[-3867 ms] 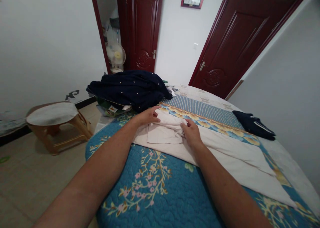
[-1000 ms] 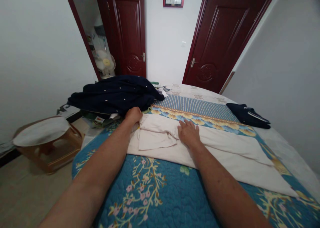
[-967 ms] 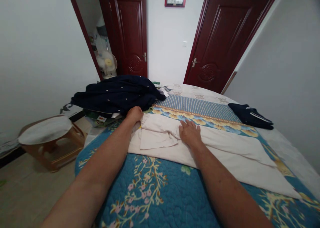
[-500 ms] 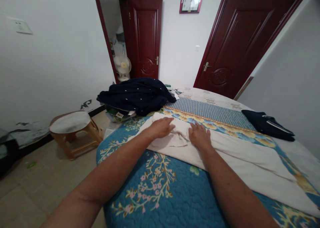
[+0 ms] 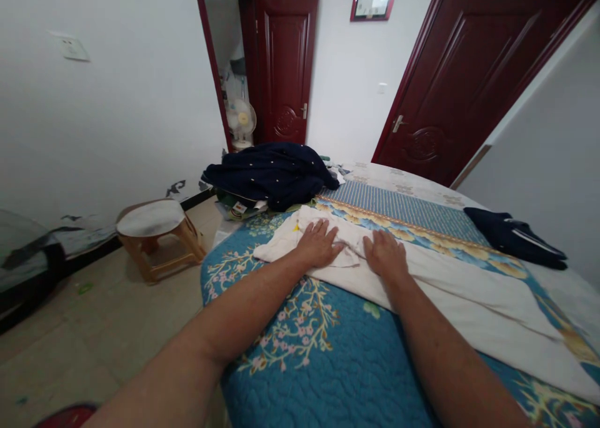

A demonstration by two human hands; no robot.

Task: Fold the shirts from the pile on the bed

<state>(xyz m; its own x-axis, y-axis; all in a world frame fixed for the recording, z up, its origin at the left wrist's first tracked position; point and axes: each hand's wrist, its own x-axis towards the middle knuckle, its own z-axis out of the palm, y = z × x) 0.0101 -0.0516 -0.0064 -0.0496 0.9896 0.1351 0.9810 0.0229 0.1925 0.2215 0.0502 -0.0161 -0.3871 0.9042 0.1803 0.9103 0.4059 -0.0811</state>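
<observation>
A long white garment (image 5: pixel 482 290) lies stretched across the bed, lengthwise from the centre to the right edge. Its kind is not clear; a small yellow mark shows near its left end. My left hand (image 5: pixel 319 245) rests flat on the left part of the cloth with its fingers spread. To the right of it, my right hand (image 5: pixel 387 254) lies palm down on the same garment, fingers slightly apart and touching the fabric. Between the two hands the cloth is creased, with a loose flap toward me.
A dark blue dotted garment (image 5: pixel 276 175) is heaped at the bed's far left edge. Folded dark clothing (image 5: pixel 515 237) sits at the right. Under everything is a blue floral quilt (image 5: pixel 365 359). A stool (image 5: pixel 157 228) stands on the floor to the left.
My left hand has shifted from a curled hold on the cloth to lying flat with spread fingers. My right hand stays about where it was. The view has turned slightly left.
</observation>
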